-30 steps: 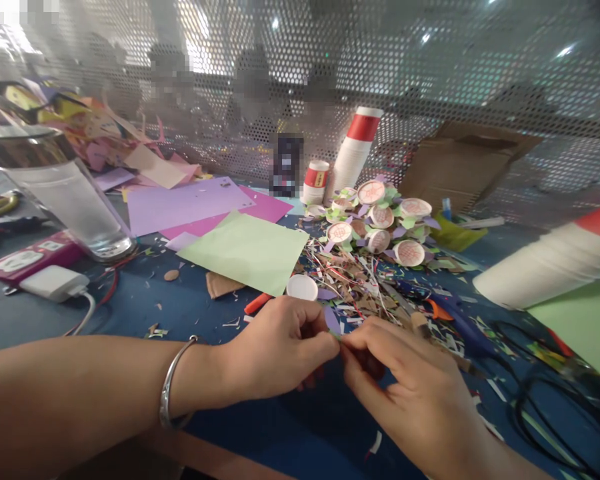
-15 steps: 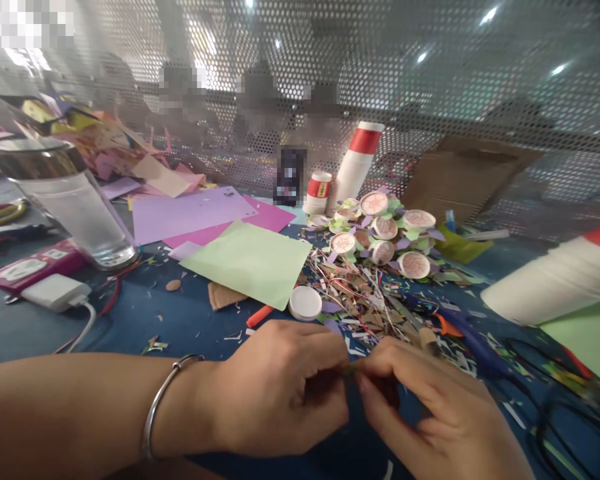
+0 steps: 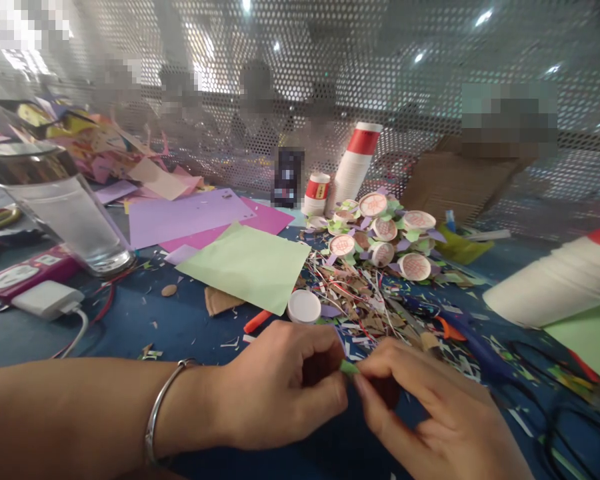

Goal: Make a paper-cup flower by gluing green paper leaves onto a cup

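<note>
A small piece of green paper (image 3: pixel 349 367) is pinched between the thumb and forefinger of my right hand (image 3: pixel 430 407). My left hand (image 3: pixel 285 387), with a silver bangle on its wrist, is curled close against it, and its fingertips meet the paper's left end. Part of the paper is hidden by the fingers. Just beyond my hands lies a round white lid-like piece (image 3: pixel 305 307). Behind it a sheet of light green paper (image 3: pixel 247 267) rests over purple paper (image 3: pixel 185 217). Round discs with red patterns and paper leaves (image 3: pixel 373 204) are heaped at the back.
Paper and cardboard scraps (image 3: pixel 360 293) spread over the blue table. A glass bottle (image 3: pixel 75 213) and a white charger (image 3: pixel 49 299) are on the left. Stacked paper cups stand upright (image 3: pixel 355 163) and lie at right (image 3: pixel 555 287). A perforated metal screen (image 3: pixel 380 60) rises behind.
The green paper shows more between my fingertips, and my left finger and thumb have parted slightly. The view has shifted a little.
</note>
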Motion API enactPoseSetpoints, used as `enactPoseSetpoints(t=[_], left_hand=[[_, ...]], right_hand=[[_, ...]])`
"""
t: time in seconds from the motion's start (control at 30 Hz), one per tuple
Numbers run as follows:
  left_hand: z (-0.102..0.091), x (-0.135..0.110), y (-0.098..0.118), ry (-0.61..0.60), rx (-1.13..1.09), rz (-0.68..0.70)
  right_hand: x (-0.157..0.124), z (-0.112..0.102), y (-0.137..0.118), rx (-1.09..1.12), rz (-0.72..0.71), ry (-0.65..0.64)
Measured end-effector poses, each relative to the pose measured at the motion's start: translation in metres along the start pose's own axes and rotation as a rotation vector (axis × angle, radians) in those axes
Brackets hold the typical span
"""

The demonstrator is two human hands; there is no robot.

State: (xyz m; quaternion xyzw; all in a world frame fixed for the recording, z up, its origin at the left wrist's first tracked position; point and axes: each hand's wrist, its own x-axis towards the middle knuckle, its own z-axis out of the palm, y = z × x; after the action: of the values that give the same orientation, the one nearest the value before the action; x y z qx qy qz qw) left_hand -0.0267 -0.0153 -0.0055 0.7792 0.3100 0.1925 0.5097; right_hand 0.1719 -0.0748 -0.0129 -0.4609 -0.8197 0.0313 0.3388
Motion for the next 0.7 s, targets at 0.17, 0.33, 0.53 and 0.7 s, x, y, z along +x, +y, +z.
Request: enactPoseSetpoints(t=[0.17,0.33,0.53,0.7], left_hand=[[0.002,0.000,0.001,0.042,-0.116,-0.060],[0.005,0.003,-0.003,-0.008,-0.378,-0.228],[0.010,0.009,-0.011,-0.072,-0.565,-0.386],[0.009,0.002,-0.005,-0.073,-0.403,-0.317]], right_hand=[[0.000,-0.001,-0.001,0.002,-0.019,0.044],[-0.002,0.004,0.001,-0.050,-0.069,0.047],[-0.008,0.010,0.004,-0.106,-0.088,0.022],[-0.009,0.008,0.000,-0.110,-0.074,-0.010]])
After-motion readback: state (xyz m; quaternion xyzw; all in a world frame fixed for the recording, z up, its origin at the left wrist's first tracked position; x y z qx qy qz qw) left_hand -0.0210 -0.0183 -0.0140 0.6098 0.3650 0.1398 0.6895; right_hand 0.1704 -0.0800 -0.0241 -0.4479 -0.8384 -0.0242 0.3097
